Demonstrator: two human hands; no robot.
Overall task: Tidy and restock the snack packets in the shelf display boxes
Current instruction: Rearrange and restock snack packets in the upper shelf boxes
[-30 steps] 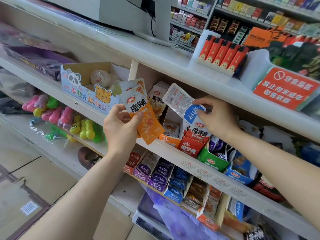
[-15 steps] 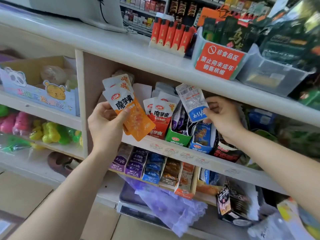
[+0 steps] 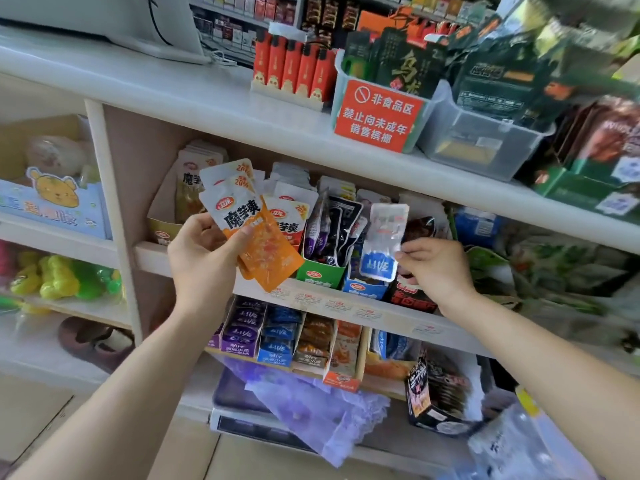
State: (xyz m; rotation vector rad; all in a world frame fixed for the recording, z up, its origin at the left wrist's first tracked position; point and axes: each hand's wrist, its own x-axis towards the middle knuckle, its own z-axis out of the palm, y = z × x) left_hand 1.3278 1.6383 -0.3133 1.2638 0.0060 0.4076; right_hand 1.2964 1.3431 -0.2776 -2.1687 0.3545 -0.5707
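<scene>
A: Where does the blue packet sit against its box?

B: Straight above it. The right hand (image 3: pixel 436 268) pinches the blue packet (image 3: pixel 382 244) by its right edge, thumb and fingertips closed on it. The packet hangs upright, long axis vertical, blue end down and clear printed end up. Its bottom edge is just over the open top of the blue display box (image 3: pixel 363 291) on the middle shelf (image 3: pixel 381 315). Whether it touches the packets inside, I cannot tell.

A: So the move is a drop?

B: I judge so: down along its own length, with little sideways travel. The right hand is by far the nearer one, just to the right of the box.

A: And the left?

B: The left hand (image 3: pixel 204 258) grips a fan of orange packets (image 3: pixel 256 237), thumb across their fronts and fingers curled behind. They tilt, white tops up-left and orange ends down-right, in front of the shelf and left of the green display box (image 3: pixel 320 274). Matching packets stand behind them, but their box is mostly hidden.

A: How does the blue one look?

B: It is a flat, thin, glossy pouch. The upper half is pale and see-through with small print, and the lower part is solid blue with a white logo. It is too blurred to read. It looks limp enough to buckle against the packets already standing in the box, so I'd guess it needs a gap to slide into.
</scene>
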